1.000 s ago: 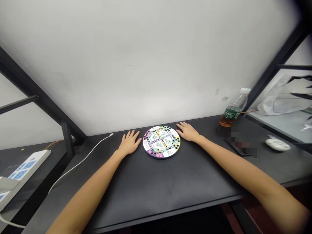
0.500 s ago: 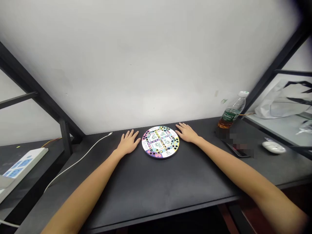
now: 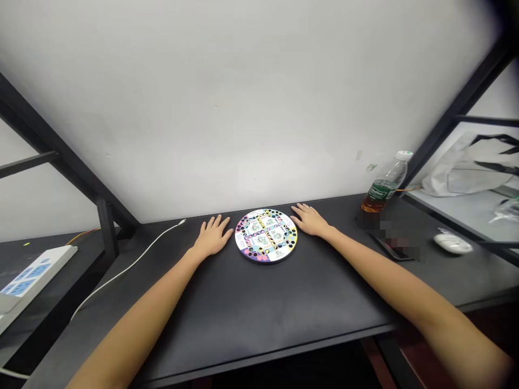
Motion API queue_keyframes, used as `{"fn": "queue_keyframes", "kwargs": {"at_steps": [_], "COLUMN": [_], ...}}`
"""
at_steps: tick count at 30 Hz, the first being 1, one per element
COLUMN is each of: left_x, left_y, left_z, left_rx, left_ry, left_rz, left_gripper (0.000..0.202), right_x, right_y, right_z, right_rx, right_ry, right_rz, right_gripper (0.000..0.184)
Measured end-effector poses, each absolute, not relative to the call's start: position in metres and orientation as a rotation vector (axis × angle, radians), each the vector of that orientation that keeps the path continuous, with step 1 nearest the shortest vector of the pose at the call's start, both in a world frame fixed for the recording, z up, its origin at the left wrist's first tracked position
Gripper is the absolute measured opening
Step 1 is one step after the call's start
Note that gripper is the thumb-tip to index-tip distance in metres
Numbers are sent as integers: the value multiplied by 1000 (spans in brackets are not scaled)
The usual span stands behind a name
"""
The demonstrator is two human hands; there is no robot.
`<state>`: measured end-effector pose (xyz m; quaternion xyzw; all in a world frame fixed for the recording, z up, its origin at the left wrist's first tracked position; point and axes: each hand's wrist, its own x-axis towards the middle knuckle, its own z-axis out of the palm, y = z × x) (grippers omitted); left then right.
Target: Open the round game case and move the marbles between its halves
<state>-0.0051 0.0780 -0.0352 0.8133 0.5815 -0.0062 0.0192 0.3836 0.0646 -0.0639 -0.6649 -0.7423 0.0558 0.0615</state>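
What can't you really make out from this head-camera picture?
- Head view: a pixelated blur hides the dark flat object beside the bottle.
- Head view: the round board's small print is too small to read.
- Head view: the right edge cuts off the plastic bag.
- Head view: the left edge cuts off the power strip.

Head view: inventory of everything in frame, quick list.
game board: 1, multicoloured, round, mid-desk
desk: 1, black, under everything central
drink bottle: 1, clear, amber liquid, green label, back right
computer mouse: 1, white, far right
pixelated object: 1, dark, before bottle
cable: 1, white, left desk
power strip: 1, white and blue, far left
plastic bag: 1, whitish, black marks, right shelf
left hand: 1, bare, left of board
right hand: 1, bare, right of board
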Motion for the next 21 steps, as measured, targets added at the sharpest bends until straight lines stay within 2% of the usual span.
{"fn": "queue_keyframes", "kwargs": {"at_steps": [21], "left_x": [-5], "left_y": [78], "left_z": [-35], "left_rx": [2545], "left_ry": [1815], "left_rz": [-30], "left_gripper": [65], "right_x": [383], "right_y": [64], "right_z": [-63], "right_rx": [-2013], "right_ry": [-2242], "right_rz": [166], "right_gripper": [74]}}
